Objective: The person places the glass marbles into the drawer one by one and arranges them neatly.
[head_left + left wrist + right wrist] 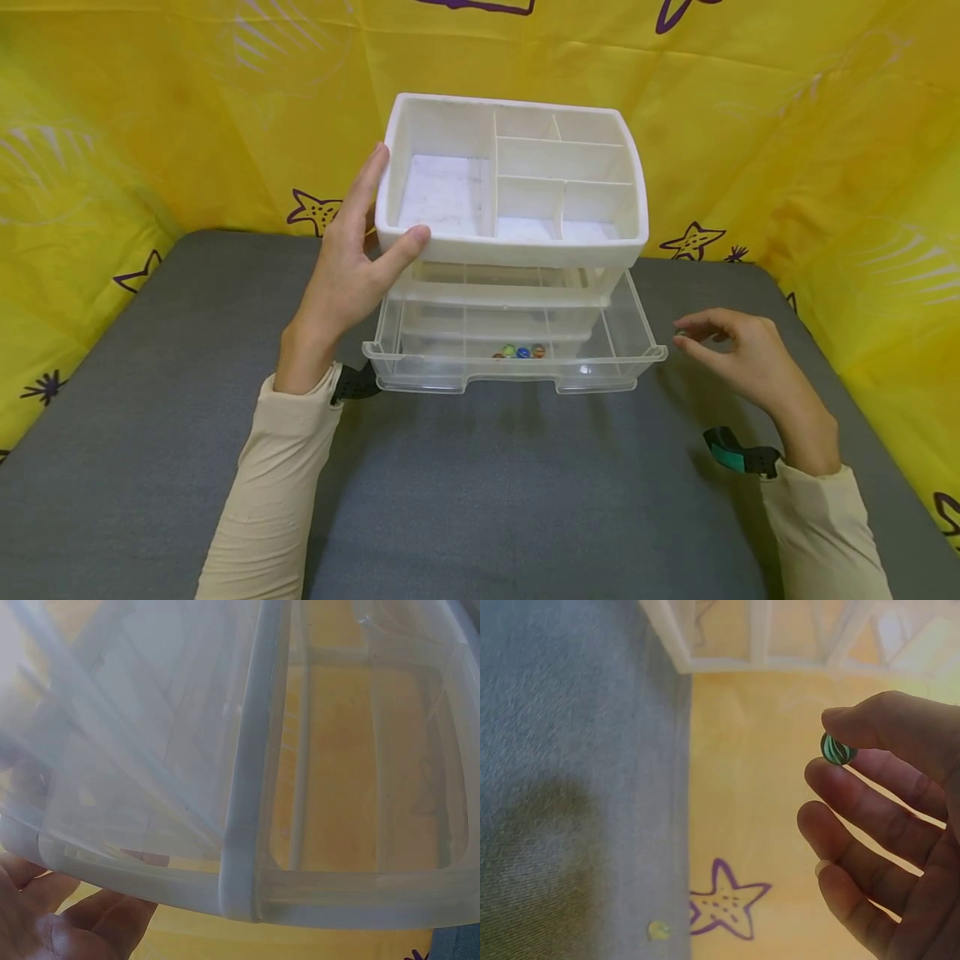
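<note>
My left hand (341,271): gripping the organizer (517,253) by its left side, thumb over the rim. My right hand (738,354): pinching one green marble (838,750), right of the drawer (442,370). Drawer: clear, pulled out, several marbles (523,352) inside.

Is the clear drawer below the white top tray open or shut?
Open: in the head view the clear drawer juts forward past the white top tray, with marbles visible inside.

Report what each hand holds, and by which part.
The right hand pinches a green striped marble by its sides. The left hand grips the white drawer organizer by its upper left side.
</note>
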`<state>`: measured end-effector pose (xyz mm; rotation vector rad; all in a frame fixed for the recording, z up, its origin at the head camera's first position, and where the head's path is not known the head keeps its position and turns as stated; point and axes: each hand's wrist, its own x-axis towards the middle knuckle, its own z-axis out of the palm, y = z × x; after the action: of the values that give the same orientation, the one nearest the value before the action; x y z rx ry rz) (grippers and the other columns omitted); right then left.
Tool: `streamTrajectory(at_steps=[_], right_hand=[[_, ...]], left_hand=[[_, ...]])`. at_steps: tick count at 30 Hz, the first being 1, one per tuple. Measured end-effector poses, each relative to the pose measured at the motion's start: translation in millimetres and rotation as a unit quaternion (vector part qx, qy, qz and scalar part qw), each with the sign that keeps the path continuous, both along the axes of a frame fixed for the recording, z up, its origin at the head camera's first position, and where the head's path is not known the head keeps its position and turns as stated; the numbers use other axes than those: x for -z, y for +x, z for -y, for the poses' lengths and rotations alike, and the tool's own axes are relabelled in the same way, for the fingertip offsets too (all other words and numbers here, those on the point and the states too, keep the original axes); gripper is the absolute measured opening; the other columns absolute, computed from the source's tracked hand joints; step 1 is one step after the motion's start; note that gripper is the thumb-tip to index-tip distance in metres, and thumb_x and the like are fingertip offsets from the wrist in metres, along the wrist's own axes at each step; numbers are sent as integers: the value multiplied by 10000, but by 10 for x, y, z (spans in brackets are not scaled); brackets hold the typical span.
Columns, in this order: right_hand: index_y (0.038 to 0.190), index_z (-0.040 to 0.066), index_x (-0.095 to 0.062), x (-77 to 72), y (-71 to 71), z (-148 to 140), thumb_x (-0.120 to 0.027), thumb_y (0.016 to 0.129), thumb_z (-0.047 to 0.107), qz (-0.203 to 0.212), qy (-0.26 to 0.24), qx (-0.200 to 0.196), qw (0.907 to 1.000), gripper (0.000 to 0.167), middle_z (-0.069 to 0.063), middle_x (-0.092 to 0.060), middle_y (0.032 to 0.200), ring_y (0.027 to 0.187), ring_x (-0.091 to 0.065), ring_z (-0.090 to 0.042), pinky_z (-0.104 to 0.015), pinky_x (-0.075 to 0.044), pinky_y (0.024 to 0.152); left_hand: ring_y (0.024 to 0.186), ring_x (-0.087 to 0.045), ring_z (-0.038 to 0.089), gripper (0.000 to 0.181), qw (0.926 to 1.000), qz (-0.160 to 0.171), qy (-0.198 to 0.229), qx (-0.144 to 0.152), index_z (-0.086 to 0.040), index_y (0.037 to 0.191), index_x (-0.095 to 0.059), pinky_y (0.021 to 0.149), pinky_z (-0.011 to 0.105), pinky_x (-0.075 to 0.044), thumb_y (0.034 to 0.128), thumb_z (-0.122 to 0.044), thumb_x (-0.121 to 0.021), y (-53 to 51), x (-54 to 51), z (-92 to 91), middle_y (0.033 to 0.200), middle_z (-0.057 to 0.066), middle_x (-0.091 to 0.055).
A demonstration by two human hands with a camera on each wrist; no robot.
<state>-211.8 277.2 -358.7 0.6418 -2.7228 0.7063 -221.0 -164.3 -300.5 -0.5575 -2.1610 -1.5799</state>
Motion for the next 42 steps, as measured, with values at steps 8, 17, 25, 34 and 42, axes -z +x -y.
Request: streamTrajectory(at_steps=[8, 17, 25, 34, 42], right_hand=[[1000, 76, -758, -67, 58, 67, -771, 839, 89, -183, 8, -11, 9998, 161, -60, -753, 879, 813, -490, 224, -37, -419, 748], [988, 87, -762, -137, 125, 123, -795, 801, 50, -432, 61, -26, 9990, 193, -53, -757, 874, 812, -503, 199, -45, -418, 761], [990, 98, -767, -205, 181, 172, -810, 775, 30, -601, 46, -113, 9981, 230, -40, -759, 876, 827, -523, 175, -47, -416, 782], [982, 95, -769, -256, 211, 222, -822, 754, 21, -807, 35, -182, 9966, 245, -21, -753, 873, 828, -544, 153, -48, -414, 768], [990, 106, -771, -288, 212, 283, -826, 743, 11, -933, -81, -339, 9950, 270, -23, -752, 880, 833, -550, 148, -45, -408, 805]], left_hand=[[1213, -527, 194, 781, 10000, 13, -29, 3, -190, 1582, -263, 941, 215, -515, 915, -99, -659, 3, 4, 0, 1644, -80, -230], [1212, -530, 192, 774, 10000, 9, -54, 13, -193, 1582, -261, 947, 240, -525, 919, -112, -653, 0, 2, -2, 1641, -90, -233], [1200, -535, 196, 778, 10000, -22, -46, 32, -192, 1582, -259, 938, 246, -531, 916, -115, -654, -7, 7, -5, 1641, -91, -233], [1208, -532, 198, 775, 10000, 2, -29, 15, -192, 1582, -257, 945, 239, -527, 919, -113, -650, -6, 7, 4, 1645, -84, -225], [1209, -529, 189, 787, 10000, -81, -29, 38, -177, 1584, -251, 937, 239, -531, 913, -108, -656, -13, 16, 2, 1648, -73, -218]])
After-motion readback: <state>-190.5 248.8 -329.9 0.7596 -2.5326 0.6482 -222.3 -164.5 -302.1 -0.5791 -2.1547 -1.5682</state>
